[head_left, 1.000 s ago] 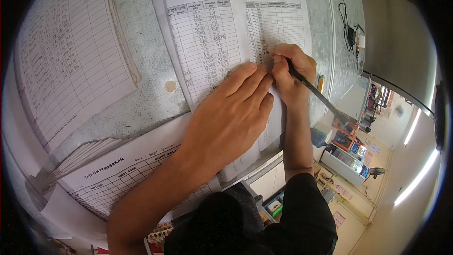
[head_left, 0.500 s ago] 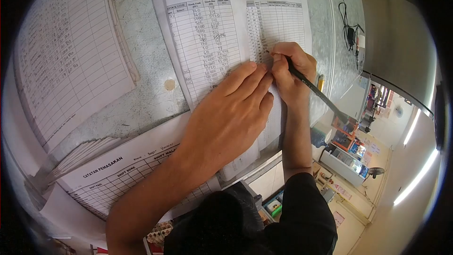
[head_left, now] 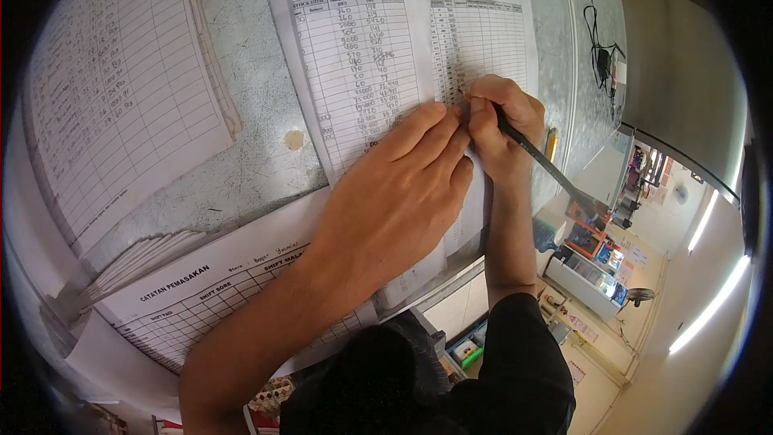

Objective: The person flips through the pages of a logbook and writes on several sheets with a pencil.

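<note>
1. Lying beneath the left forearm (head_left: pixel 266 322): a gridded form (head_left: pixel 221 294).
2. Left hand (head_left: pixel 398 193): flat across the left sheet (head_left: pixel 346 44), fingers nearly straight, close together, gripping nothing.
3. Right hand (head_left: pixel 509 125): fingers curled, pinching a dark pen (head_left: pixel 549 164), its tip at the right sheet (head_left: pixel 491 32).
4. Farther along the table (head_left: pixel 258 97): a black cable (head_left: pixel 601 64).

Stock sheet (head_left: pixel 350 56) left of form (head_left: pixel 495 36), on table (head_left: pixel 245 56)

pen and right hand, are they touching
Touching. The head view shows the right hand gripping the pen, its shaft held between thumb and fingers.
</note>
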`<state>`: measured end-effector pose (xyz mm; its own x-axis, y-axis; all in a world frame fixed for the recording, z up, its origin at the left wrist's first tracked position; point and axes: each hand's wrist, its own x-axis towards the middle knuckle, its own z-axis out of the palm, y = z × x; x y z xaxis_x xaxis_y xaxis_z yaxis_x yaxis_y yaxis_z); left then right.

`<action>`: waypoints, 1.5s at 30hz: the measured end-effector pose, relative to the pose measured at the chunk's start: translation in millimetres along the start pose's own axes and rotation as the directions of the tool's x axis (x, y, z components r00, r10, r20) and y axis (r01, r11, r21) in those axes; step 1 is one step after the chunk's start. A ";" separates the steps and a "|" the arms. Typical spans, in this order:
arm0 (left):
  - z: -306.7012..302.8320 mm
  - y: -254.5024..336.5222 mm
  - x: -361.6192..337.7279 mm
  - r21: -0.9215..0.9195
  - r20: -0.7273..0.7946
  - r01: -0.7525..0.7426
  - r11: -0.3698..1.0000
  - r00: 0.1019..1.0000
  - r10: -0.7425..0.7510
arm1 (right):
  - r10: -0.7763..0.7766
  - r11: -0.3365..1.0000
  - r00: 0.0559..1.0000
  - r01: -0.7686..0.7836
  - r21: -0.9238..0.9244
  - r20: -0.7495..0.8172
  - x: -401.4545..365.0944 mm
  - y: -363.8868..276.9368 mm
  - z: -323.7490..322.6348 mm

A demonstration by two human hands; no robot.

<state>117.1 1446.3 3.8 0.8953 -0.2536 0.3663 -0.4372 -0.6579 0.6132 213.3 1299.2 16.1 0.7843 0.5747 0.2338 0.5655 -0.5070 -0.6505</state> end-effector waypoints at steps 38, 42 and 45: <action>-3.5 2.8 2.6 0.010 0.036 0.017 1.000 0.999 -0.017 | 0.051 0.999 0.999 -0.051 -0.018 0.007 -0.3 1.3 -5.1; -3.6 3.1 3.8 0.007 0.039 0.013 1.000 0.999 -0.013 | 0.061 0.998 0.998 -0.061 0.016 0.003 -0.5 4.0 -5.7; -4.1 2.0 4.4 0.004 0.033 0.003 1.000 0.999 -0.003 | 0.076 0.997 0.997 -0.076 0.018 -0.014 -0.6 4.7 -4.9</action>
<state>119.8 1446.8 9.5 0.8989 -0.2752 0.3409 -0.4344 -0.6612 0.6116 216.8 1293.4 16.5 0.8284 0.5253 0.1942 0.5001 -0.5376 -0.6789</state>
